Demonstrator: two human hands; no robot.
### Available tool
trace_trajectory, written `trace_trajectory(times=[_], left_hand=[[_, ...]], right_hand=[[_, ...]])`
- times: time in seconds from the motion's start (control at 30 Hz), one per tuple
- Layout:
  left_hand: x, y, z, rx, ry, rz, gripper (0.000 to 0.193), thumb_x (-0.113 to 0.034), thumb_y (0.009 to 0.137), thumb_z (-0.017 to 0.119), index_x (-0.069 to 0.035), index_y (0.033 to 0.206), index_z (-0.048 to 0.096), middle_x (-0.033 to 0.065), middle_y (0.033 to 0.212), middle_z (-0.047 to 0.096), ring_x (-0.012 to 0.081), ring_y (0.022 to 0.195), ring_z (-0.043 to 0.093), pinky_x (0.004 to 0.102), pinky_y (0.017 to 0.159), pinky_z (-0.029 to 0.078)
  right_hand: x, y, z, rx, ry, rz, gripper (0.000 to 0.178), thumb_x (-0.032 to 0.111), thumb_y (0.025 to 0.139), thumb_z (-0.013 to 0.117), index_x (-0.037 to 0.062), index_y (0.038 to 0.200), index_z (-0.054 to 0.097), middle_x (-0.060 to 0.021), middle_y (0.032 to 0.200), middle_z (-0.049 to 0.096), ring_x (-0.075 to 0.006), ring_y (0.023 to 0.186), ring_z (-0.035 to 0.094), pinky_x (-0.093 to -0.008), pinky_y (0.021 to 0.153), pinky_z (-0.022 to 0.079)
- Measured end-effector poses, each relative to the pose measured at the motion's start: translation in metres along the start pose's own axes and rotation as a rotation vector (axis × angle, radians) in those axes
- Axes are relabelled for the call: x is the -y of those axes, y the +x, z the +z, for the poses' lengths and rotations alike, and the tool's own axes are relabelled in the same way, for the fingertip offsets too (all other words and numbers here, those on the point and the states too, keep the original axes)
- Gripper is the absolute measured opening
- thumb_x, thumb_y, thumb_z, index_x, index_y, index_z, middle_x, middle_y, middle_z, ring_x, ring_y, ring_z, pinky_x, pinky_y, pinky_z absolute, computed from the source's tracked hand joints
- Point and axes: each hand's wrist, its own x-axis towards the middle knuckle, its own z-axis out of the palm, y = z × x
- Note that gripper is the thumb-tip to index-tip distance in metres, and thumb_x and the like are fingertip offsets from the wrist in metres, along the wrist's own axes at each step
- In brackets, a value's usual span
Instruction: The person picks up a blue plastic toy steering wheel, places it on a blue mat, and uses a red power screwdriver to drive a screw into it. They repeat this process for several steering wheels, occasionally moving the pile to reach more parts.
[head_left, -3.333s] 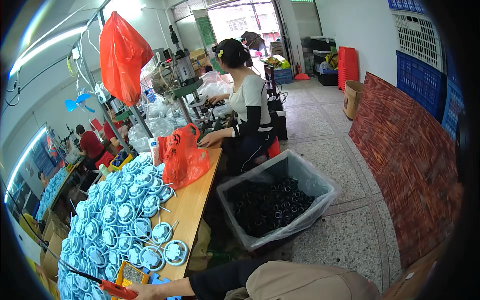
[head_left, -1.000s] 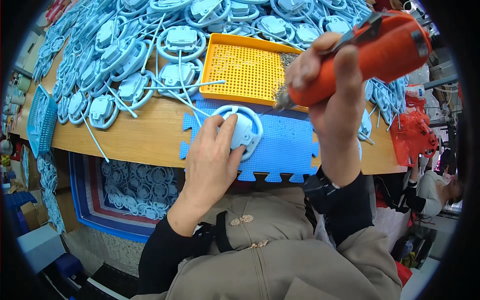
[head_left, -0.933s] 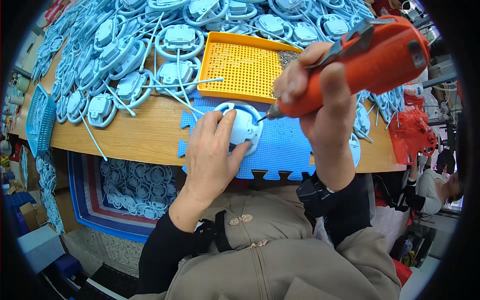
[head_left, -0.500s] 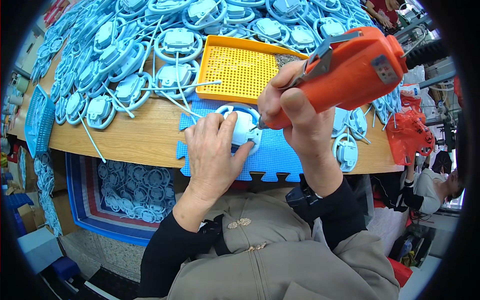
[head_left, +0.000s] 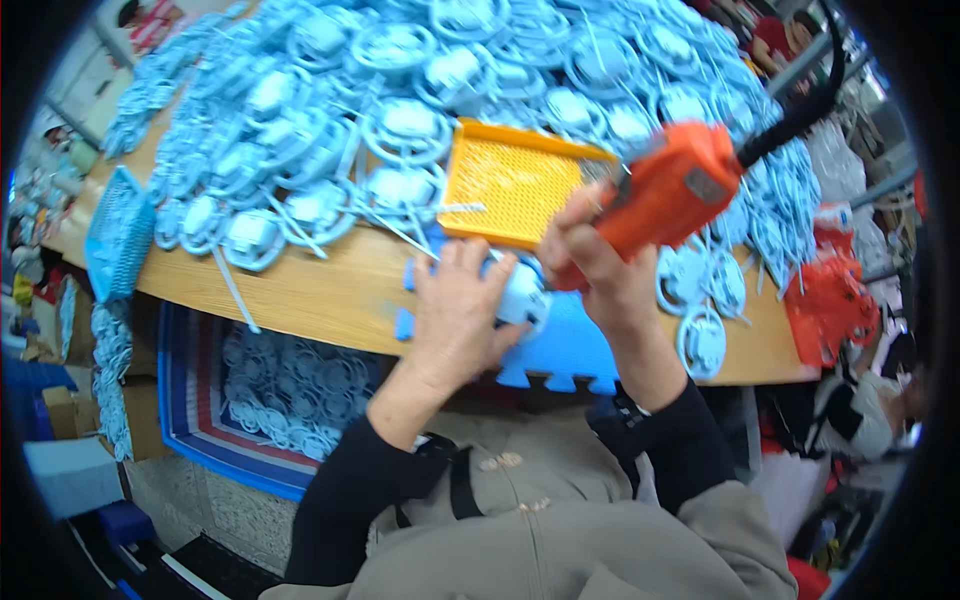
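My left hand (head_left: 455,315) lies over a light-blue ring-shaped plastic part (head_left: 527,300), fingers across its far side and thumb at its near edge. It holds the part down on a blue foam mat (head_left: 570,350). My right hand (head_left: 605,270) is wrapped round a red electric screwdriver (head_left: 670,190), which slants down to the left with its nose at the part's right edge. Blur hides whether the tip touches the part. Just beyond the hands stands a yellow perforated tray (head_left: 500,237), with small metal pieces at its right end.
A large heap of similar light-blue parts (head_left: 400,50) covers the far table. A blue basket (head_left: 120,235) stands at the left edge; a striped blue tub (head_left: 190,430) of parts sits below. A black cord (head_left: 800,120) leads from the screwdriver. Red bags (head_left: 830,310) lie right.
The whole view has shifted and blurred, with the table lying further right and lower in it. The screwdriver looks smaller and its tip less distinct. Both hands keep their holds.
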Motion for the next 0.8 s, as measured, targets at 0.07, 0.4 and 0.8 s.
trace_trajectory(times=[0.07,0.4,0.8], left_hand=[[-0.003,-0.009,-0.008,-0.041,0.014,0.004,0.066,-0.033,0.059,0.084,-0.012,0.116,0.057,0.0134,0.117,0.051,0.0309,0.109,0.05,0.0491,0.094,0.033],[0.017,-0.134,-0.111,-0.029,0.312,-0.408,0.075,-0.032,0.057,0.084,-0.004,0.12,0.055,0.0176,0.121,0.049,0.0372,0.104,0.046,0.0478,0.091,0.035],[0.11,0.092,-0.061,-0.183,0.226,0.053,0.073,-0.021,0.076,0.075,-0.001,0.139,0.042,0.0253,0.135,0.045,0.0417,0.123,0.047,0.0448,0.102,0.039]], right_hand=[[-0.001,-0.002,-0.002,-0.027,0.085,0.003,0.035,0.032,0.084,0.075,0.0092,0.1,0.053,-0.0043,0.07,0.054,-0.0165,0.058,0.052,-0.0296,0.05,0.042],[0.036,0.034,-0.045,-0.084,0.103,-0.305,0.03,0.024,0.089,0.069,0.0056,0.101,0.049,-0.0042,0.072,0.053,-0.0152,0.059,0.054,-0.0291,0.055,0.047],[-0.014,0.118,-0.068,-0.25,-0.099,-0.297,0.039,0.028,0.08,0.08,0.0086,0.098,0.051,-0.0015,0.073,0.057,-0.0132,0.065,0.059,-0.0275,0.061,0.049]])
